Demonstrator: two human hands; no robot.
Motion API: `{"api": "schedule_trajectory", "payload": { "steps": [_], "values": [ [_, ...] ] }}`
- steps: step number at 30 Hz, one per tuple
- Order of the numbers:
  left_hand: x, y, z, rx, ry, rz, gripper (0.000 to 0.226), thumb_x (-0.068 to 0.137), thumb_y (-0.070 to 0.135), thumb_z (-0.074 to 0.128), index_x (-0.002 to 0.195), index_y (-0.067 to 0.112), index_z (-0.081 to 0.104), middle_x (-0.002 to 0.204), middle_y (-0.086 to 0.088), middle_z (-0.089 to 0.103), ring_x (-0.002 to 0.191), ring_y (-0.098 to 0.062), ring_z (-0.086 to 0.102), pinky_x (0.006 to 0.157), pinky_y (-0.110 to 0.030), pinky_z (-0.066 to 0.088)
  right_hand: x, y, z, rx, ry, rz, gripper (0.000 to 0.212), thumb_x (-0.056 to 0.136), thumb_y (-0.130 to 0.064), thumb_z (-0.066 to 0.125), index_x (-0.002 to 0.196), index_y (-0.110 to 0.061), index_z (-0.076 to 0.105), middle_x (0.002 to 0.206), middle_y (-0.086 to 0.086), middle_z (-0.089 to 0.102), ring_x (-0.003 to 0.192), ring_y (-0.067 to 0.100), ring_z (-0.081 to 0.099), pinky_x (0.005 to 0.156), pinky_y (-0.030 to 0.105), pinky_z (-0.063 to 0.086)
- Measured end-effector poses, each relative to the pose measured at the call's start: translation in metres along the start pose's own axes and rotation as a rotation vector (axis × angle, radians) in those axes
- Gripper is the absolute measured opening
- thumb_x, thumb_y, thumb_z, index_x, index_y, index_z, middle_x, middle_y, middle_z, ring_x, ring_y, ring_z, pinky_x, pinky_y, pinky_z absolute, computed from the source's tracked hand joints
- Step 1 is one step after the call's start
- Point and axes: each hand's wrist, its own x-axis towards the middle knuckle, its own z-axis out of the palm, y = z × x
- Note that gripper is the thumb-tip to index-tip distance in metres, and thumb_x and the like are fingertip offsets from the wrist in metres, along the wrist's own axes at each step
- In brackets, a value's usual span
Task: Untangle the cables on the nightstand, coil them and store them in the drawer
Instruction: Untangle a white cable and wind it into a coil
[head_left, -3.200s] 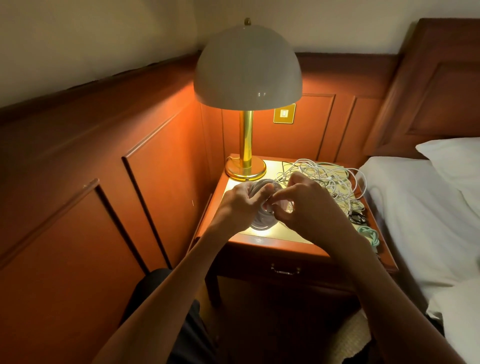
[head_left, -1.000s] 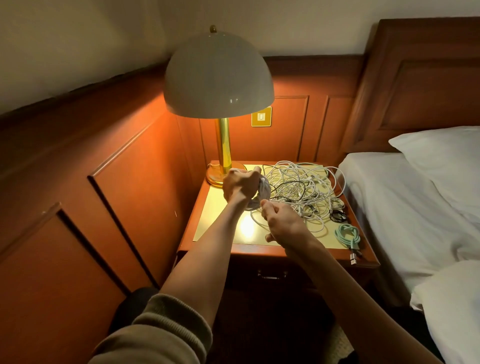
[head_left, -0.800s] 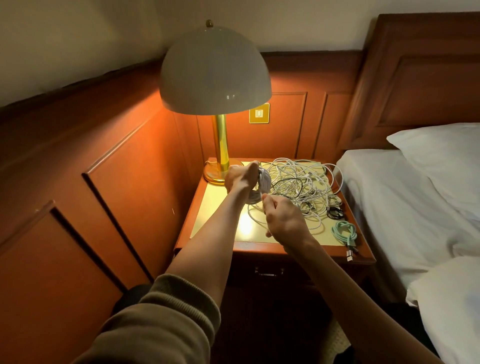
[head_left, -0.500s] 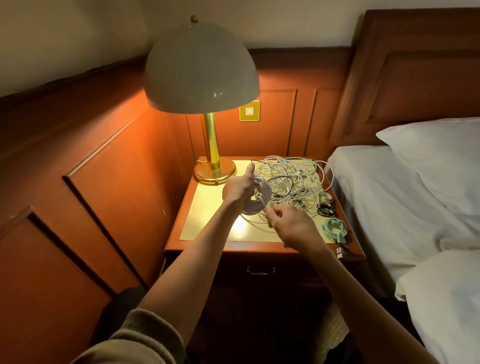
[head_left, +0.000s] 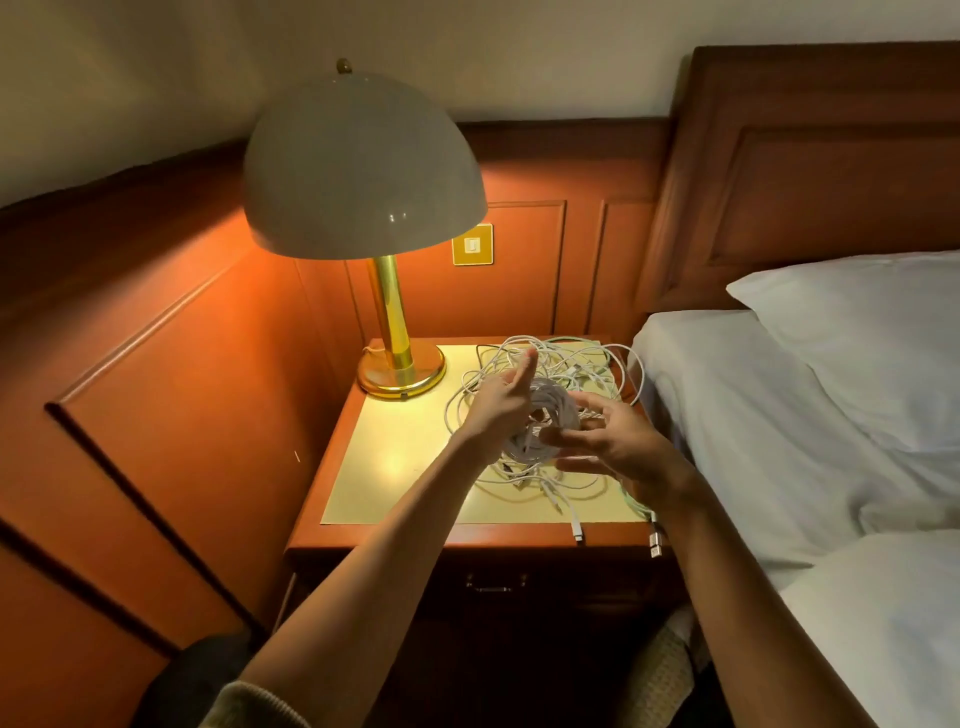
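A loose tangle of white cables (head_left: 571, 364) lies on the right half of the nightstand (head_left: 395, 467). My left hand (head_left: 498, 405) grips a partly wound white coil (head_left: 553, 410) just above the tangle, with one finger sticking up. My right hand (head_left: 618, 447) is against the coil's right side, blurred, its fingers curled round a strand of the same cable. Two cable plugs (head_left: 577, 532) hang over the nightstand's front edge. A teal cable (head_left: 631, 501) peeks out beside my right wrist. The drawer (head_left: 493, 582) below is closed.
A brass lamp (head_left: 400, 371) with a large dome shade (head_left: 363, 166) stands at the nightstand's back left. The bed (head_left: 779, 415) with a white pillow (head_left: 857, 322) presses against the right side. Wood panelling closes the left and back.
Both hands moved right, over the tangle. My right hand rose from the front of the nightstand up to the coil's side. The coil stays in my left hand.
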Motion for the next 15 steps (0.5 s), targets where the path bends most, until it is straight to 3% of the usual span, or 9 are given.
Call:
{"api": "schedule_trajectory", "payload": {
  "steps": [4,7,9,11,13,15],
  "values": [
    [0.021,0.015,0.024,0.098,-0.033,0.034,0.043,0.099,0.061,0.038,0.084,0.023,0.052,0.059,0.000,0.043,0.048,-0.009,0.036,0.046,-0.026,0.031,0.015,0.007,-0.027,0.245,-0.006,-0.059,0.058,0.084,-0.007,0.075,0.138,-0.011,0.052,0.118,0.015,0.071,0.104,0.034,0.071,0.083,0.043,0.061],
    [0.046,0.022,0.040,0.208,-0.037,-0.078,0.052,0.100,0.062,0.032,0.081,0.018,0.054,0.065,-0.003,0.050,0.052,-0.011,0.045,0.049,-0.024,0.040,0.025,0.013,-0.046,0.348,0.062,-0.060,0.045,0.086,-0.009,0.072,0.129,-0.012,0.056,0.116,0.015,0.072,0.103,0.034,0.071,0.080,0.043,0.061],
    [0.064,0.025,0.049,0.241,-0.138,-0.160,0.071,0.099,0.066,0.027,0.096,0.005,0.064,0.077,-0.012,0.059,0.066,-0.020,0.058,0.065,-0.032,0.052,0.031,0.015,-0.061,0.417,0.103,-0.025,0.038,0.088,-0.011,0.070,0.124,-0.010,0.059,0.114,0.015,0.073,0.101,0.033,0.072,0.077,0.041,0.061],
    [0.085,0.029,0.058,0.244,-0.218,-0.235,0.082,0.098,0.069,0.022,0.121,0.001,0.062,0.098,-0.021,0.065,0.090,-0.030,0.065,0.079,-0.039,0.053,0.039,0.016,-0.080,0.443,0.150,0.004,0.040,0.086,-0.013,0.072,0.124,-0.007,0.062,0.114,0.016,0.073,0.099,0.032,0.073,0.076,0.040,0.062],
    [0.110,0.028,0.068,0.382,-0.195,-0.153,0.078,0.102,0.062,0.017,0.129,0.003,0.060,0.115,-0.023,0.066,0.106,-0.033,0.064,0.081,-0.036,0.050,0.049,0.015,-0.102,0.443,0.218,0.003,0.045,0.080,-0.015,0.075,0.122,-0.004,0.065,0.113,0.017,0.073,0.099,0.031,0.073,0.078,0.041,0.062],
    [0.139,0.016,0.079,0.674,-0.055,0.083,0.061,0.106,0.050,0.025,0.115,0.009,0.069,0.110,-0.015,0.070,0.097,-0.027,0.068,0.075,-0.031,0.055,0.060,0.013,-0.126,0.500,0.311,-0.022,0.046,0.074,-0.013,0.077,0.117,-0.001,0.068,0.109,0.017,0.074,0.100,0.031,0.071,0.075,0.040,0.063]
  ]
}}
